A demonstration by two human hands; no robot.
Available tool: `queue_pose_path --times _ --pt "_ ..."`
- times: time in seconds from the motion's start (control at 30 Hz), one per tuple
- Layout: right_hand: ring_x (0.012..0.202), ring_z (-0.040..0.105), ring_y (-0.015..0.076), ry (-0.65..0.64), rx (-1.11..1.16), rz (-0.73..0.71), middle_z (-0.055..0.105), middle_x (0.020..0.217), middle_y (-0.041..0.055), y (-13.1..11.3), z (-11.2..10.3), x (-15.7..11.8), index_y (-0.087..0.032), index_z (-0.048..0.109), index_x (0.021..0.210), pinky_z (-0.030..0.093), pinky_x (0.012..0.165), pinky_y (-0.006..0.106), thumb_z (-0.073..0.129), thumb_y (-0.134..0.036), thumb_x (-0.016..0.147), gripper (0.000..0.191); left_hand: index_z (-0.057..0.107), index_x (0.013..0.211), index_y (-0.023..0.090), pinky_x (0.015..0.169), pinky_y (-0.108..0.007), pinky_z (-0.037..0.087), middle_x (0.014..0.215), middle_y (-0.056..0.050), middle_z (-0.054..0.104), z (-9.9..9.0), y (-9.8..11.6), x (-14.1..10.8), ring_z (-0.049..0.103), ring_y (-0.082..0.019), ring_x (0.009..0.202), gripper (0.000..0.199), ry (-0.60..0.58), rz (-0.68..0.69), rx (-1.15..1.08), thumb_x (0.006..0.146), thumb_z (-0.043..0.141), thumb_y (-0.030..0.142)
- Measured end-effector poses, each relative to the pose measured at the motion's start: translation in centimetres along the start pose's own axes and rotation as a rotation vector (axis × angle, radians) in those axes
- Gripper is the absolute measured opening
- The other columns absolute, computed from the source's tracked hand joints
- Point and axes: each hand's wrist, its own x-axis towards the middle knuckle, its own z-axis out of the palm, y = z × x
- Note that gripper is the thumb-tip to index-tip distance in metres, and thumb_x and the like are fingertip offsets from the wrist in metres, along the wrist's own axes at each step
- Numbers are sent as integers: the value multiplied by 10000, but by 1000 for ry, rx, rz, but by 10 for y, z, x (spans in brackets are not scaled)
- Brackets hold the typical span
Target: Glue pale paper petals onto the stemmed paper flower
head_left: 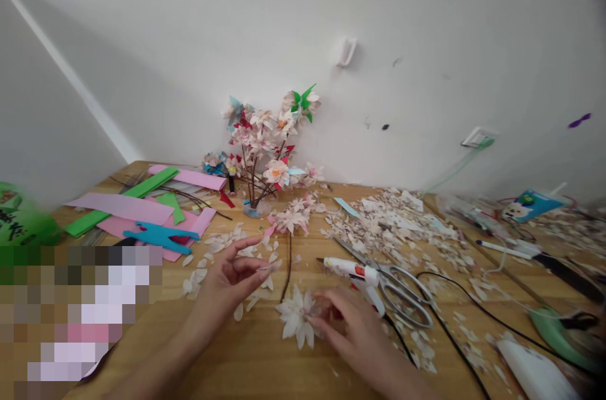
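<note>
Between the thumb and fingertips of my left hand (239,274) is a small pale petal (271,267). My right hand (348,324) pinches the edge of a white petalled flower (296,318), which is low over the wooden table. Just beyond, a pinkish flower (291,217) on a brown stem (288,267) lies between the hands. To the right of it are a white glue gun (350,269) with a dark tip and grey-handled scissors (407,299). Loose petals (222,239) are scattered beside my left hand.
A bunch of handmade flowers (260,135) stands in a small clear holder against the wall. Coloured paper strips (137,207) pile up at left. Paper scraps (402,223) cover the right side, with a black cable (454,337), a white box-like object (534,368) and a blue drink pouch (533,205).
</note>
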Motion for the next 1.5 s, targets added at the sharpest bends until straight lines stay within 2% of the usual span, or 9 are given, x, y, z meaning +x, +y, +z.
queue_pose_path --times 0.07,0.17,0.3,0.37,0.53,0.63,0.8,1.2,1.5 --pt "632 579 161 -138 85 146 628 688 -11 -7 16 6 -198 607 880 425 589 251 656 -190 765 126 495 1067 215 668 -210 468 698 27 711 -3 -3 -1 642 -118 700 502 4 24 -13 635 751 243" --pt "657 568 154 -203 204 225 619 688 -7 -7 25 17 -187 605 749 409 599 234 622 -163 780 43 501 1042 219 661 -208 463 680 38 686 -6 -6 -1 632 -117 694 460 14 56 -18 650 740 239" --pt "693 557 150 -213 431 212 603 732 -3 0 13 23 -195 596 767 418 613 227 580 -202 814 50 475 1066 235 699 -225 466 708 35 668 -7 -2 -6 623 -119 721 416 9 119 63 709 688 237" --pt "731 561 154 -227 484 165 610 773 4 3 5 24 -201 599 788 427 642 231 578 -236 821 52 459 1077 248 751 -258 468 723 31 664 -6 1 -11 626 -130 744 386 -20 227 193 742 648 221" --pt "685 559 134 -294 479 43 606 754 -2 -2 -5 26 -194 591 793 435 651 225 575 -116 758 87 433 1129 327 821 -288 458 793 46 676 -4 9 -25 642 -137 791 455 -191 617 681 763 579 101" --pt "666 557 127 -327 502 -7 592 746 -4 -6 -7 27 -190 578 796 439 636 216 543 -53 705 168 460 1119 316 786 -264 478 895 14 681 -4 10 -28 636 -152 864 457 -331 722 877 751 553 61" --pt "641 530 119 -352 541 44 562 707 -23 -8 -7 27 -192 551 767 423 598 202 510 -21 643 215 483 1159 264 793 -271 497 980 -45 688 1 9 -29 617 -181 958 451 -479 850 1078 771 494 34" --pt "628 488 125 -385 648 144 517 693 -30 -6 2 28 -206 517 758 415 592 220 491 -48 594 229 276 1382 306 908 -394 471 1022 -56 713 7 16 -32 633 -222 1001 674 -582 947 1162 797 410 1" --pt "611 478 128 -384 655 187 511 668 -33 -10 0 29 -206 498 711 410 585 228 503 -67 582 189 52 1431 254 886 -360 477 1005 -71 714 12 16 -33 612 -211 1036 734 -596 991 1228 814 363 5"
